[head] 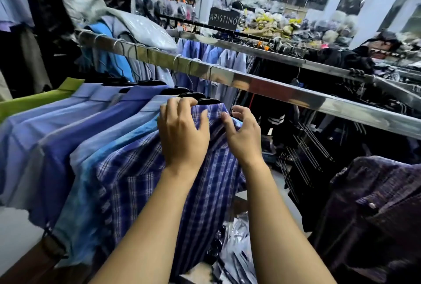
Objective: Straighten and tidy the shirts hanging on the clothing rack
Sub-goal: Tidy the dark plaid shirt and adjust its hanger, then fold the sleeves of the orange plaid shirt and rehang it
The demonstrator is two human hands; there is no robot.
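A blue plaid shirt (141, 183) hangs at the right end of a row of shirts on a shiny metal rail (250, 83). My left hand (182, 133) lies on its left shoulder by the collar, fingers curled over the fabric near the black hanger (208, 101). My right hand (243, 135) pinches the collar's right side with thumb and curled fingers. Left of it hang several plain blue shirts (68, 128) and a green shirt (34, 100).
A dark corduroy jacket (376, 210) hangs at the lower right. Empty black hangers (305, 147) hang beyond the plaid shirt. A second rail (262, 52) with shirts runs behind. Plastic bags (237, 249) lie on the floor below. A black sign (224, 19) stands at the back.
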